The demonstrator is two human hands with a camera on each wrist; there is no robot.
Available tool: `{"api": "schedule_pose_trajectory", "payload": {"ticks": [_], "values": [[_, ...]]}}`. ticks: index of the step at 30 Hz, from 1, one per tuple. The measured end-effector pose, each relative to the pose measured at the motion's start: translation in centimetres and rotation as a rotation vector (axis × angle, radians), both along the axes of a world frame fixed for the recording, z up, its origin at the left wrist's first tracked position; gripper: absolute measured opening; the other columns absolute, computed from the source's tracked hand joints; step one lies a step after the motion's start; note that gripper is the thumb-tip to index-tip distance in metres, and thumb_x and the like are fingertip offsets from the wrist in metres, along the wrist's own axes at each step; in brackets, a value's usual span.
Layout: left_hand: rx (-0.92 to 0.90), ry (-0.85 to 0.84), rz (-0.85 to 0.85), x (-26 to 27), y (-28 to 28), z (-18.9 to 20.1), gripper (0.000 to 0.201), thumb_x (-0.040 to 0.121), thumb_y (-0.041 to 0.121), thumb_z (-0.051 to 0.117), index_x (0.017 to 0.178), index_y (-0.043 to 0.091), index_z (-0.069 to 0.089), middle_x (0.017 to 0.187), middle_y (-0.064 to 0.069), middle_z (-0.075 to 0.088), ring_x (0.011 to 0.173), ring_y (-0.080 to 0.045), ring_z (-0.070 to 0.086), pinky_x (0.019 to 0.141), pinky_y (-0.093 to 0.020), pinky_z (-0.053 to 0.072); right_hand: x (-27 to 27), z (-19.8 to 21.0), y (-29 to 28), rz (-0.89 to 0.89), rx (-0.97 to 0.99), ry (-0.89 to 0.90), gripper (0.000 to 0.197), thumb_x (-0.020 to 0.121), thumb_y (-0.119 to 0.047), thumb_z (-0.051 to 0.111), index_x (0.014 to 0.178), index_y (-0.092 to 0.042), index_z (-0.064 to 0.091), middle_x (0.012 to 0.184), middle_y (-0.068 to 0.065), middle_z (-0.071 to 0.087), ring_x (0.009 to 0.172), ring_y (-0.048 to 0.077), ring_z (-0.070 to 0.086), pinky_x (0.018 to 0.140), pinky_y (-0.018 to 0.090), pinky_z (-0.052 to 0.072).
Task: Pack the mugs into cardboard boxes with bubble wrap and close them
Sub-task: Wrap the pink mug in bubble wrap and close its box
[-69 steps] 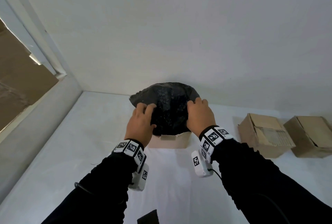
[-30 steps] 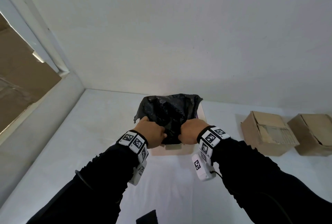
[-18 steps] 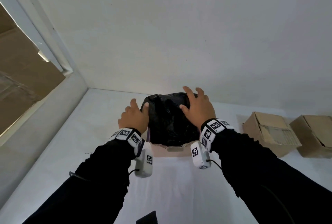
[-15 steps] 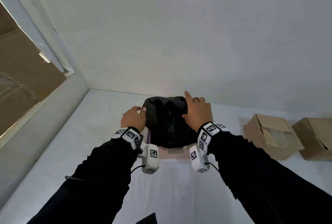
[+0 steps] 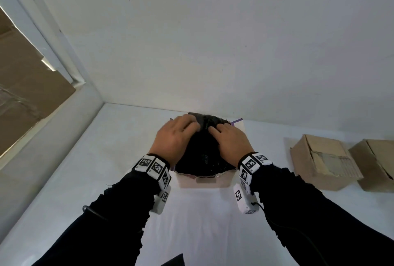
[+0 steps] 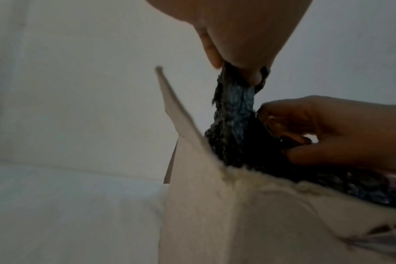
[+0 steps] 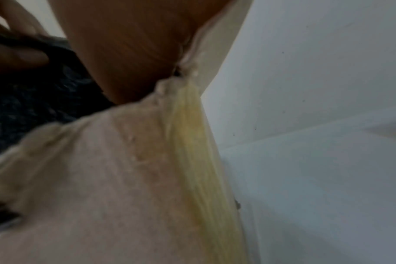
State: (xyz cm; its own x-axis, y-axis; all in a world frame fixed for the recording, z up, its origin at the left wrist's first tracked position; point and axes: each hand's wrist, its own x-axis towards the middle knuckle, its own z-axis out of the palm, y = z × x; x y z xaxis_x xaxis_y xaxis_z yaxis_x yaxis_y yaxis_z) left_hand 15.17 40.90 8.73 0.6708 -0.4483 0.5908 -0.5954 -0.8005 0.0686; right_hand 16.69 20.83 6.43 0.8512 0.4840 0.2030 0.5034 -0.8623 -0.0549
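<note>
A black bubble wrap bundle [image 5: 202,154] fills the open cardboard box [image 5: 204,181] in the middle of the white table; no mug shows through the wrap. Both hands lie on top of the bundle, toward its far side. My left hand [image 5: 191,127] pinches a raised fold of the bubble wrap [image 6: 235,100] between thumb and fingers. My right hand [image 5: 215,130] has its fingers curled into the wrap just beside it, seen as the right hand [image 6: 278,139] in the left wrist view. One box flap [image 6: 181,116] stands up on the left side.
Two more brown cardboard boxes [image 5: 322,161] [image 5: 377,163] sit to the right on the table. A white wall [image 5: 213,41] runs close behind the box. A ledge and window frame [image 5: 53,95] border the left.
Both hands have moved from the sides of the bundle to its top far part and closed on the wrap. The bundle sits lower in the box than before.
</note>
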Motion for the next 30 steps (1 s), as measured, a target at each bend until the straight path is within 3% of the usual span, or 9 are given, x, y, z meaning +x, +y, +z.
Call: {"api": "schedule_pose_trajectory", "payload": {"ticks": [4,8,11,13,16,20,23,26,30], "values": [[0.218,0.236,0.07,0.3,-0.8,-0.1,0.017,0.083,0.011,0.041,0.095,0.013,0.053,0.1,-0.007,0.055,0.078,-0.029,0.06,0.054,-0.037,0.046,-0.4,0.3,-0.3,-0.062,-0.07,0.052,0.04,0.076,-0.012,0.061,0.116,-0.014,0.058,0.089,0.01,0.06,0.081,0.033,0.059,0.06,0.036,0.044],[0.534,0.449,0.285,0.5,-1.2,-0.3,0.033,0.093,0.017,0.043,0.126,0.018,0.044,0.11,-0.002,0.062,0.097,-0.027,0.062,0.069,-0.035,0.043,-0.3,0.8,0.3,-0.117,-0.184,0.058,0.02,0.076,-0.011,0.062,0.096,-0.012,0.065,0.098,0.013,0.06,0.091,0.033,0.058,0.064,0.037,0.045],[0.635,0.438,0.308,0.7,-1.6,-1.4,0.026,0.092,0.018,0.04,0.112,0.019,0.057,0.112,-0.003,0.062,0.111,-0.028,0.051,0.084,-0.036,0.039,-0.1,0.1,0.2,-0.088,-0.203,0.033,0.008,0.069,-0.008,0.065,0.077,-0.01,0.067,0.099,0.014,0.061,0.093,0.034,0.057,0.067,0.038,0.046],[0.643,0.379,0.367,0.6,-1.7,-1.9,0.025,0.085,0.02,0.045,0.093,0.019,0.069,0.111,-0.007,0.058,0.106,-0.03,0.046,0.082,-0.038,0.036,0.1,-0.6,0.1,-0.044,-0.183,0.113,0.016,0.076,-0.009,0.059,0.09,-0.008,0.067,0.109,0.015,0.061,0.101,0.034,0.057,0.08,0.04,0.047],[0.646,0.243,0.392,1.0,-1.7,-2.9,0.021,0.073,0.021,0.052,0.07,0.022,0.072,0.105,-0.005,0.059,0.095,-0.028,0.041,0.077,-0.039,0.03,0.1,-1.2,0.0,-0.027,-0.175,0.177,0.026,0.079,-0.015,0.052,0.099,-0.005,0.064,0.104,0.015,0.065,0.1,0.035,0.058,0.09,0.041,0.044],[0.646,0.295,0.335,1.3,-1.4,-4.1,0.027,0.084,0.021,0.043,0.087,0.021,0.07,0.1,-0.001,0.061,0.108,-0.029,0.047,0.089,-0.043,0.027,0.0,-1.8,0.4,-0.123,-0.274,0.114,0.022,0.066,-0.024,0.056,0.076,-0.009,0.069,0.107,0.013,0.062,0.104,0.036,0.052,0.083,0.042,0.031],[0.622,0.253,0.393,1.3,-1.3,-4.0,0.021,0.077,0.02,0.047,0.077,0.02,0.068,0.106,-0.007,0.058,0.1,-0.03,0.045,0.085,-0.044,0.03,0.1,-2.0,0.7,-0.164,-0.264,0.042,0.014,0.06,-0.024,0.063,0.065,-0.012,0.067,0.105,0.013,0.058,0.098,0.033,0.051,0.076,0.039,0.027],[0.51,0.168,0.338,1.6,-1.4,-3.8,0.01,0.074,0.014,0.054,0.082,0.014,0.06,0.099,-0.012,0.055,0.085,-0.031,0.049,0.072,-0.04,0.037,0.6,-1.5,1.0,-0.153,-0.153,0.015,0.025,0.061,-0.025,0.064,0.08,-0.009,0.066,0.102,0.014,0.057,0.093,0.034,0.052,0.076,0.04,0.039],[0.419,0.3,0.253,1.9,-1.1,-4.3,0.019,0.073,0.01,0.056,0.091,0.011,0.057,0.085,-0.008,0.06,0.076,-0.03,0.061,0.067,-0.038,0.046,1.3,-1.5,1.3,0.079,-0.018,0.056,0.036,0.073,-0.011,0.049,0.107,-0.007,0.06,0.109,0.014,0.06,0.094,0.034,0.057,0.076,0.043,0.048]]}}
